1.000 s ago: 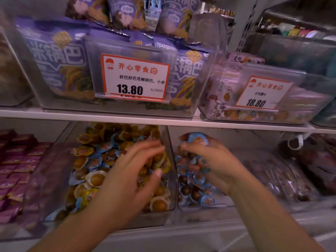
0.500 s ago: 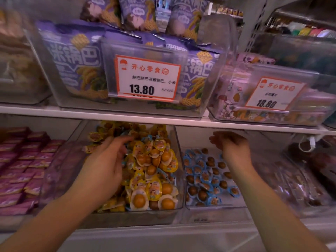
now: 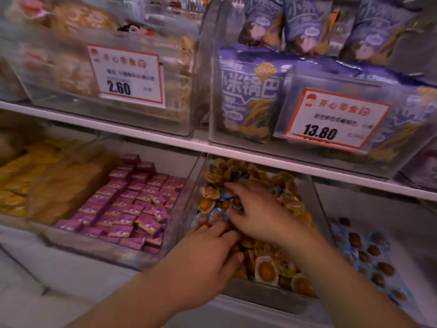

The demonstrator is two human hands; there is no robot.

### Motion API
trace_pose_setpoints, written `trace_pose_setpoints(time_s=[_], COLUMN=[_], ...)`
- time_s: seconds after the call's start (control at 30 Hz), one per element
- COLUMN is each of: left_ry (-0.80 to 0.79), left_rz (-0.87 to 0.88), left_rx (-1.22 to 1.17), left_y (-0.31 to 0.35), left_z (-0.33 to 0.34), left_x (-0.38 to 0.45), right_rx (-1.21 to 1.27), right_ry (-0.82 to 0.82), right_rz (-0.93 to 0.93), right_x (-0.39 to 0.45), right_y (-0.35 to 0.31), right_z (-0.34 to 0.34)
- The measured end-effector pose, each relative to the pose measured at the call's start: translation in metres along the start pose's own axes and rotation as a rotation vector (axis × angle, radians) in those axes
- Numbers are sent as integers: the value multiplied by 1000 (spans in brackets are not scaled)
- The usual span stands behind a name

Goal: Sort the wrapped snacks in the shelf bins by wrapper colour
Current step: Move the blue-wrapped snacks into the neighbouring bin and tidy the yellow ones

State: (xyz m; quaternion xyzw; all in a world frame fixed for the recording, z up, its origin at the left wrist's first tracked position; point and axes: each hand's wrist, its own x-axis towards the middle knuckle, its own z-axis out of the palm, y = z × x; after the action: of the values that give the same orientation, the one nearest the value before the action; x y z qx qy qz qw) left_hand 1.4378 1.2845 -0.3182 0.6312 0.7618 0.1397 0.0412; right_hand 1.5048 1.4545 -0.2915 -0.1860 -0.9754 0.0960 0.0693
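Note:
A clear bin on the lower shelf holds a heap of yellow-wrapped snacks, with a few blue-wrapped snacks mixed in at its left side. Both hands are inside this bin. My left hand has its fingers curled down onto a blue-wrapped snack near the left wall. Just above it, my right hand lies spread over the heap, its fingertips touching another blue wrapper. The bin to the right holds only blue-wrapped snacks, thinly scattered.
Left of the working bin stands a bin of pink packets, then orange-yellow packs. The upper shelf edge overhangs the bins. Above it are purple snack bags and price tags.
My view has swung left. My right hand left the blue bin and moved into the mixed bin beside the left hand, which shifted toward that bin's left side.

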Motion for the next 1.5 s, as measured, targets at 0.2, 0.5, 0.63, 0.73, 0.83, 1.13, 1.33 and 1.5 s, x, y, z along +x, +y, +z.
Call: trace_pose_setpoints(time_s=[0.2,0.5,0.63,0.73,0.83,1.13,1.33,1.5], left_ry=[24,100,135,73,100,193,443,645], left_rz=[-33,-217,-286,-302,-300,-294,-310,-161], left_rx=[-76,-150,-227,-168,-146,-489,-713,-755], left_y=[-4,5,7,5,2,-6,-2,10], left_z=[10,6,3,6,11,10,7,3], left_x=[-8,3,7,11,15,29,36,45], right_rx=[-202,-327,-266,-39,148,309,617,550], right_ry=[-237,-320,-312,-197,-108,114,593,507], right_rz=[39,78,77,50,79,186,253,248], right_x=[40,64,64,49,28,-15,-52,-68], right_y=[1,-3,-3,5,19,29,25,23], right_z=[15,9,4,0,-6,-23,-32,-22])
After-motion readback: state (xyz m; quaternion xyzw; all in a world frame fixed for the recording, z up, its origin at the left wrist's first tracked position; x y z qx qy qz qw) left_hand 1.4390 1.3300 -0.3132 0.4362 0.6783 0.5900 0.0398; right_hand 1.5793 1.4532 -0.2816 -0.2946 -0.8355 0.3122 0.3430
